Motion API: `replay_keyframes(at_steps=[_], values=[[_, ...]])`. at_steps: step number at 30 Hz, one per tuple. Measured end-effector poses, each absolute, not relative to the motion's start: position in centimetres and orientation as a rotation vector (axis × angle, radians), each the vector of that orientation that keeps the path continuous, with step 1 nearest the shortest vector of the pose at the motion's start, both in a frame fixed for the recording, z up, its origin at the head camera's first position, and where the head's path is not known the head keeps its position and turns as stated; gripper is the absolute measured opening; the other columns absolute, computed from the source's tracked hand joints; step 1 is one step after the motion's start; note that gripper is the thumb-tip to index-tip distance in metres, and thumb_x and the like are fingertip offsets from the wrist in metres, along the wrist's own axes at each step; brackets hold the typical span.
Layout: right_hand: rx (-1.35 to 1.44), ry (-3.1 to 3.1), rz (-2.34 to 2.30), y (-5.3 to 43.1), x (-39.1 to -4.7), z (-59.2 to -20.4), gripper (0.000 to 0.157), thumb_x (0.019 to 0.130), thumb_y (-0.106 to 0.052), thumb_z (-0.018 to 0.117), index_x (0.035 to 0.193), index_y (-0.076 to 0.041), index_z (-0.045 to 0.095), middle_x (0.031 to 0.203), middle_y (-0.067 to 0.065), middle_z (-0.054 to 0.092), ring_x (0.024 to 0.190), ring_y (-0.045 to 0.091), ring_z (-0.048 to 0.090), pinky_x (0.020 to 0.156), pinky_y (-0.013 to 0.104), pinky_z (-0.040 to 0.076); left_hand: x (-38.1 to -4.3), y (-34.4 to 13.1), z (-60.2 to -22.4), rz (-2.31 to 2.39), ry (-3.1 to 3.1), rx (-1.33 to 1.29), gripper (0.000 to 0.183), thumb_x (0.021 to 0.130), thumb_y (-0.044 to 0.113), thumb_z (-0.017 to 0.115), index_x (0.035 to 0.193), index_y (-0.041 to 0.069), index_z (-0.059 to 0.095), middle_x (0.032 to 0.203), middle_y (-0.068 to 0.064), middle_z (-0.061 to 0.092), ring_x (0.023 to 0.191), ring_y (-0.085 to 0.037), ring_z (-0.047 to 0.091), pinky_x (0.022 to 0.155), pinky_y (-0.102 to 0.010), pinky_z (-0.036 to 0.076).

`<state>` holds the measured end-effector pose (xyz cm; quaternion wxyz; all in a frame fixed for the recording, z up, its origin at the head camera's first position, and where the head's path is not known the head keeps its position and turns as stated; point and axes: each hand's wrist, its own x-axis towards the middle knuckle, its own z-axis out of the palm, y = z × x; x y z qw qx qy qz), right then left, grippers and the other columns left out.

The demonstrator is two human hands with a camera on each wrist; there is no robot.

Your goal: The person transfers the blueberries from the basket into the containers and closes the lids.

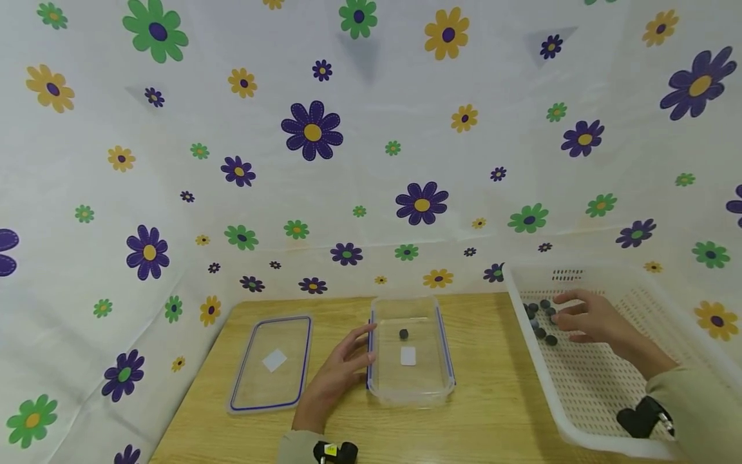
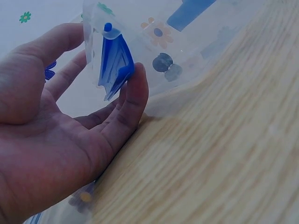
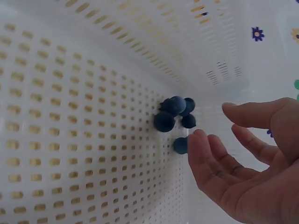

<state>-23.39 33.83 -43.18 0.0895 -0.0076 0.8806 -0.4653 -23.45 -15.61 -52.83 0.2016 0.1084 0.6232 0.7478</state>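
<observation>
My left hand [image 1: 336,374] touches the left wall of a clear plastic container [image 1: 411,394] with its fingers loosely bent. In the left wrist view a fingertip meets the container's blue side latch [image 2: 114,65]. Inside the container lies one dark blueberry [image 1: 404,334], near a white square patch. Over the white basket [image 1: 608,386] hovers my right hand [image 1: 591,317], thumb and fingers apart. Several blueberries [image 3: 164,121] lie together on the basket floor close to its fingertips. Nothing shows between the fingers of that hand.
A clear lid with a blue seal [image 1: 272,361] lies flat on the wooden table [image 1: 487,399], left of the container. White cloth with printed flowers [image 1: 371,180] hangs behind and at the sides. The basket's raised rim stands along the right side.
</observation>
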Motion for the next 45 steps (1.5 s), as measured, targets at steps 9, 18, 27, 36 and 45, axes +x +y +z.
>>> replay_keyframes(at_steps=[9, 18, 27, 36, 45], values=[[0.024, 2.417, -1.373, 33.9, -23.7, -44.5, 0.048, 0.091, 0.000, 0.061, 0.130, 0.019, 0.041, 0.102, 0.020, 0.064, 0.087, 0.026, 0.066, 0.076, 0.047, 0.061, -23.4, -15.6, -52.7, 2.087, 1.744, 0.290, 0.061, 0.103, 0.009, 0.062, 0.158, 0.021, 0.040, 0.162, -0.018, 0.032, 0.134, -0.035, 0.049, 0.098, -0.050, 0.052], [0.045, 2.405, -1.332, 33.5, -23.7, -45.2, 0.041, 0.090, 0.002, 0.070, 0.120, 0.020, 0.050, 0.095, 0.015, 0.060, 0.078, 0.023, 0.063, 0.074, 0.043, 0.061, -23.4, -15.5, -52.7, 2.100, 1.719, 0.314, 0.060, 0.104, 0.008, 0.060, 0.158, 0.022, 0.040, 0.160, -0.019, 0.033, 0.133, -0.035, 0.050, 0.096, -0.048, 0.053], [0.047, 2.430, -1.317, 33.5, -23.7, -45.2, 0.033, 0.091, 0.002, 0.068, 0.116, 0.018, 0.055, 0.097, 0.017, 0.065, 0.080, 0.022, 0.064, 0.073, 0.044, 0.061, -23.4, -15.5, -52.8, 2.090, 1.734, 0.304, 0.061, 0.104, 0.007, 0.060, 0.159, 0.020, 0.038, 0.161, -0.018, 0.031, 0.134, -0.035, 0.049, 0.097, -0.049, 0.053], [-0.060, 2.457, -1.421, 35.1, -23.7, -44.2, 0.037, 0.093, 0.002, 0.067, 0.119, 0.023, 0.052, 0.105, 0.022, 0.065, 0.088, 0.026, 0.070, 0.079, 0.042, 0.061, -23.6, -15.4, -52.7, 2.085, 1.734, 0.325, 0.061, 0.103, 0.011, 0.062, 0.159, 0.020, 0.038, 0.161, -0.018, 0.034, 0.133, -0.036, 0.050, 0.096, -0.048, 0.053], [-0.146, 2.619, -1.359, 35.4, -23.9, -41.0, 0.051, 0.097, -0.010, 0.070, 0.131, 0.022, 0.049, 0.121, 0.031, 0.063, 0.095, 0.025, 0.072, 0.082, 0.039, 0.061, -23.5, -15.5, -52.6, 2.084, 1.743, 0.311, 0.062, 0.102, 0.012, 0.064, 0.158, 0.022, 0.040, 0.163, -0.019, 0.028, 0.137, -0.037, 0.047, 0.099, -0.050, 0.052]])
